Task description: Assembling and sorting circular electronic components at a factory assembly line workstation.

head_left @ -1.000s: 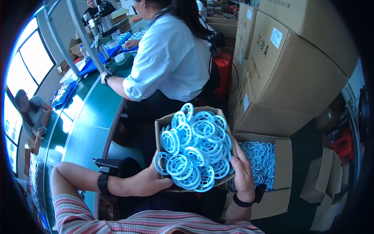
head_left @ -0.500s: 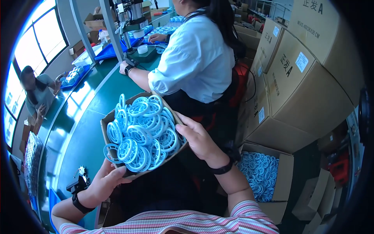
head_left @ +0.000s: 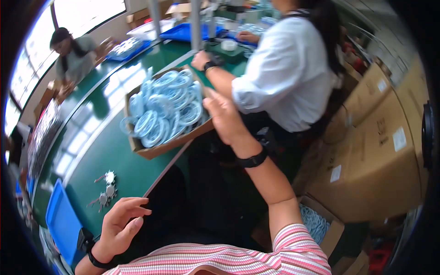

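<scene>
A shallow cardboard box (head_left: pixel 170 150), heaped with light blue plastic rings (head_left: pixel 167 105), rests on the green table with its near side at the table's edge. My right hand (head_left: pixel 225 117) grips the right wall of this box, thumb near the rim. Part of its fingers is hidden behind the wall. Below and apart from the box, my left hand (head_left: pixel 121 227) holds nothing; its fingers are slightly bent and spread from the thumb. On the tabletop nearby lie a few small silver round parts with thin leads (head_left: pixel 108 191).
A blue tray (head_left: pixel 64 222) lies at the table's left. One co-worker in a white shirt (head_left: pixel 279 73) sits close on the right; another person (head_left: pixel 75 57) sits across. Large cartons (head_left: pixel 366 151) are stacked at right, above an open box of rings (head_left: pixel 314 224).
The box of rings has moved forward and come down on the table. My left hand has let go of it and drawn back. The view has swung left.
</scene>
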Tool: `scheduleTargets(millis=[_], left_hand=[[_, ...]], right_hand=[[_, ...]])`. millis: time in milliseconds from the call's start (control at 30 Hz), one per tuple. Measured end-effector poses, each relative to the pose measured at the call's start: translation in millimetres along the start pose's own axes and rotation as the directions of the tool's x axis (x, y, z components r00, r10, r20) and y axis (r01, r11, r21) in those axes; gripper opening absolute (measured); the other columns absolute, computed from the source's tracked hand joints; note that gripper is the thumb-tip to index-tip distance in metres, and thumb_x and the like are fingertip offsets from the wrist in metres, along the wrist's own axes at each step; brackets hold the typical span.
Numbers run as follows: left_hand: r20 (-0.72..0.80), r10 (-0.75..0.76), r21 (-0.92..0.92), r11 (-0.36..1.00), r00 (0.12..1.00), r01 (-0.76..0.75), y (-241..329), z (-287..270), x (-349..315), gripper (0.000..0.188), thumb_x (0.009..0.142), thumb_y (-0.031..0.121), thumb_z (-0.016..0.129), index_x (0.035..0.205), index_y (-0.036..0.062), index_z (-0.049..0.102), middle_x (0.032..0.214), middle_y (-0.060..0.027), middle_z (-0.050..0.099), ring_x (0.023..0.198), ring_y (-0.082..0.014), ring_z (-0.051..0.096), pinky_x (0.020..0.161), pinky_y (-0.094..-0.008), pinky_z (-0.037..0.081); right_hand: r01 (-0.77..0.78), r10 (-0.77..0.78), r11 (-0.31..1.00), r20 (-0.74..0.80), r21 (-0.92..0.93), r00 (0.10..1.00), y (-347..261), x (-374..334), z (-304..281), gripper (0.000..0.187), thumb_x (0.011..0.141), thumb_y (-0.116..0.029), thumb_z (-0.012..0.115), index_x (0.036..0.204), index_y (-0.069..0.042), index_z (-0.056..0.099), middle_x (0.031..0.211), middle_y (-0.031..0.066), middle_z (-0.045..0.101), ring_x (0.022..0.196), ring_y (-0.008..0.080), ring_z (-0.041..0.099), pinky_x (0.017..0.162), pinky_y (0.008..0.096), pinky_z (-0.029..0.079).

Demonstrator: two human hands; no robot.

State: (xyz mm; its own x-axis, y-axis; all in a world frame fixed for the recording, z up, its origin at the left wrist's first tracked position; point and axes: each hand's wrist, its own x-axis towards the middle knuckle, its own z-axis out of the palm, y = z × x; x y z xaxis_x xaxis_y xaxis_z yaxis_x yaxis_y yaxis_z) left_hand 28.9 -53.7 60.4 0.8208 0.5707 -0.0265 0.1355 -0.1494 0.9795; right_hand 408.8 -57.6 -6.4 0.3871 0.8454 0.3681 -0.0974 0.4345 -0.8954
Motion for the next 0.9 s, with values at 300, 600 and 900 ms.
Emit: scheduleTargets(millis=[300, 600, 900], left_hand=[[-0.288, 0.043, 0.221, 0.975, 0.957, 0.023, -31, -12, -44, 0.022, 0.094, 0.004, 0.065, 0.115, -0.0021, 0.069, 0.120, -0.0153, 0.066, 0.103, -0.0226, 0.069, 0.090, -0.0327, 0.054], [-0.541, 0.389, 0.730, 0.657, 0.746, 0.187, -75, -38, -86, 0.034, 0.087, 0.008, 0.071, 0.119, -0.0017, 0.065, 0.133, -0.0187, 0.059, 0.117, -0.0335, 0.062, 0.093, -0.0401, 0.052], [-0.379, 0.245, 0.918, 0.220, 0.892, 0.329, -99, -67, -135, 0.065, 0.084, 0.048, 0.073, 0.127, 0.0019, 0.062, 0.137, -0.0186, 0.057, 0.122, -0.0374, 0.059, 0.098, -0.0490, 0.049]], right_hand=[[-0.137, 0.132, 0.989, 0.075, 0.063, 0.988, 50, 82, 12, 0.048, 0.104, -0.012, 0.047, 0.148, 0.008, 0.043, 0.140, 0.0113, 0.058, 0.123, 0.0159, 0.058, 0.108, 0.0294, 0.044], [-0.283, 0.257, 0.958, 0.316, 0.039, 0.913, 81, 124, 98, 0.053, 0.102, -0.007, 0.050, 0.151, 0.009, 0.037, 0.142, 0.0126, 0.056, 0.127, 0.0178, 0.056, 0.110, 0.0302, 0.043], [-0.407, 0.400, 0.909, 0.455, -0.088, 0.795, 98, 132, 173, 0.046, 0.106, -0.022, 0.049, 0.143, 0.005, 0.046, 0.141, 0.0148, 0.054, 0.127, 0.0203, 0.054, 0.107, 0.0316, 0.044]])
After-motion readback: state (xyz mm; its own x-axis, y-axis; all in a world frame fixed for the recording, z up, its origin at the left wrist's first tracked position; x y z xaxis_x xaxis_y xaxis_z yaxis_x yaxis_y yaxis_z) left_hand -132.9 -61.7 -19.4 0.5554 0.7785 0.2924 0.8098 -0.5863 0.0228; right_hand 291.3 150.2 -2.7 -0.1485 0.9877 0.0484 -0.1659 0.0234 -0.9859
